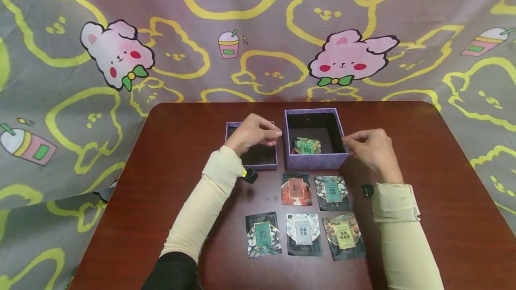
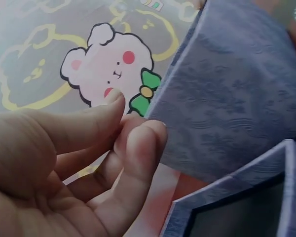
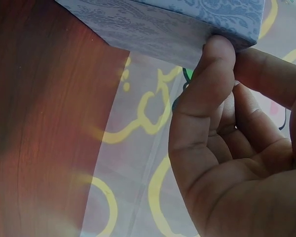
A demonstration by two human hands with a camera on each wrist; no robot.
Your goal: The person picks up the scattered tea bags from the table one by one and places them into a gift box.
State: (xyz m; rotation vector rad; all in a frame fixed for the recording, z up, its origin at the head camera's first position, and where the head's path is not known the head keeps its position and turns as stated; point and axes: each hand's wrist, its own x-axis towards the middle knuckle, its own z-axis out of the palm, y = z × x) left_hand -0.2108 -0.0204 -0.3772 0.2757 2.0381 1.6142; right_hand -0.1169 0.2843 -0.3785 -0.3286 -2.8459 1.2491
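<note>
Two arms, each in a cream sleeve, come in from the near side, the left sleeve (image 1: 203,211) at the left and the right sleeve (image 1: 407,236) at the right. Each cuff has one small black thing by it. Between the arms, five flat tea packets lie on the brown bench (image 1: 455,182). Three make the near row: one with a green label (image 1: 263,235), one with a pale label (image 1: 304,235) and one with a yellow label (image 1: 344,236). Two make the far row: one red packet (image 1: 296,189) at the left and one with a teal label (image 1: 332,193) at the right.

Past them stands one deep purple box (image 1: 316,162), its top wide open. Inside, near the front wall, is one green packet (image 1: 307,146); I cannot tell if more hide under it. One shallow purple lid (image 1: 260,166) lies just left of the box, dark side up.

Both hands are up by the box. The right hand (image 1: 373,147) pinches the right edge of the box. The left hand (image 1: 255,132) hangs over the lid, just beside the box, fingers loosely bent and gripping nothing. At the far side hangs one big cloth (image 1: 274,35) with two big pink bunnies on it.
</note>
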